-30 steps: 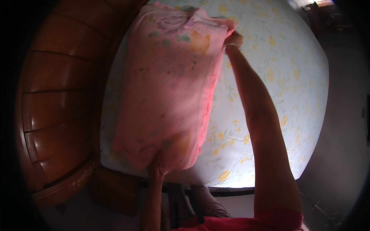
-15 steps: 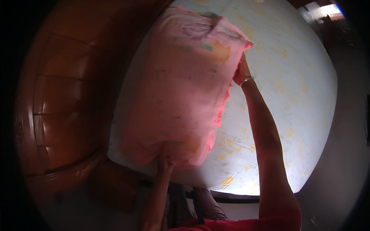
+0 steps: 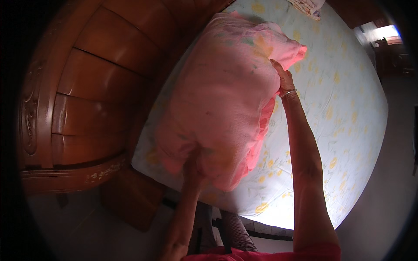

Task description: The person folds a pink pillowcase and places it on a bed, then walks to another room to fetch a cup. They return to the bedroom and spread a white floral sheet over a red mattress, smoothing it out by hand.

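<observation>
I identify this location as a home bedroom, indicated by a bed [image 3: 348,130] fitted with a pale floral sheet, a carved wooden headboard [image 3: 87,100] at its end, and a pink floral pillow [image 3: 222,100] on the mattress.

The right arm is stretched far forward, its hand [image 3: 284,78] closed in a grip at the wrist's end. The left arm is raised, its hand [image 3: 194,167] clenched, fingers mostly hidden.
</observation>
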The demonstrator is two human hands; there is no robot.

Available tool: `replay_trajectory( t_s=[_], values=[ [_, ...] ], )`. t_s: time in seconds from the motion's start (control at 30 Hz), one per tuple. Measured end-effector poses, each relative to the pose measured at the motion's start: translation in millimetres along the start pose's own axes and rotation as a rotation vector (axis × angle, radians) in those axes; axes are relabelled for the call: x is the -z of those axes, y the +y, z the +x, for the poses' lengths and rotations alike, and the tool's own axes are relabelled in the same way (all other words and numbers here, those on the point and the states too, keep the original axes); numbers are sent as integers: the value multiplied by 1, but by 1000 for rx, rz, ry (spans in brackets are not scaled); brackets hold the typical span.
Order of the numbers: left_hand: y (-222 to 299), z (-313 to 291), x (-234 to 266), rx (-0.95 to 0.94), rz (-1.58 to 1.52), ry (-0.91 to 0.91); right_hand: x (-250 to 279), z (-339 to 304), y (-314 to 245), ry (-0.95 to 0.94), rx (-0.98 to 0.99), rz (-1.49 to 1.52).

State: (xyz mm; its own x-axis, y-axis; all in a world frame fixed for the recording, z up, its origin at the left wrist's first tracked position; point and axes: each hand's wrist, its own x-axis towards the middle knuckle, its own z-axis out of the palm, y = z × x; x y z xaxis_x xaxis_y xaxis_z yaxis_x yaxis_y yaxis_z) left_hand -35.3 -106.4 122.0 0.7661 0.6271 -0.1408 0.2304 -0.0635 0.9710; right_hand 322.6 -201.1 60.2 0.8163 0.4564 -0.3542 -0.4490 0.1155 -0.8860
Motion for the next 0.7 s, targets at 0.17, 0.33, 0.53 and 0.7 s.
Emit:
replay_trajectory(
  t_s=[0.17, 0.33, 0.53, 0.7],
  values=[
    [-85, -20, 56, 375, -621, 230, -30, -14, -10, 10, 118, 99],
    [-101, -26, 85, 591, -763, 465, -29, -20, 52, 45, -62, -71],
    [-107, -36, 100, 651, -729, 616, -10, -6, 57, 97, 327, -618],
    [-116, -35, 101, 735, -712, 651, -8, 11, 27, 322, -41, -665]
  ],
)
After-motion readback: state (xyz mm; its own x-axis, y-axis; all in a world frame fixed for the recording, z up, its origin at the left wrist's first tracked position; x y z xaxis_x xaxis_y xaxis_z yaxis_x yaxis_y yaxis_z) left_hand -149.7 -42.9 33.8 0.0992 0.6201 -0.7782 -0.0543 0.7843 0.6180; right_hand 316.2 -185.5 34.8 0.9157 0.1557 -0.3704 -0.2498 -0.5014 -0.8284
